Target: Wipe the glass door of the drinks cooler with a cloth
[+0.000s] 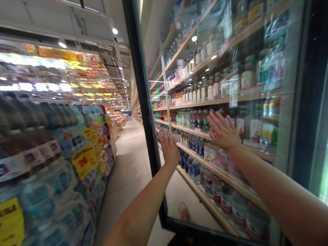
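A glass door (194, 215) in a dark frame stands tilted across the right half of the head view. My left hand (169, 148) lies with its palm toward the glass near the frame's left edge, fingers stretched out. Farther right, my right hand (222, 131) is also spread flat toward the pane. Both hands appear to touch the glass and hold nothing. Behind or mirrored in the pane, shelves (197, 133) carry rows of bottles (202, 90) in many colours. I cannot tell which of these are reflections.
Shrink-wrapped water bottles (38, 198) and dark drink bottles (33, 147) are stacked at left, with yellow price signs (84, 160). A pale tiled aisle (128, 147) runs back between the stack and the door. A shoe (183, 212) shows through or in the glass.
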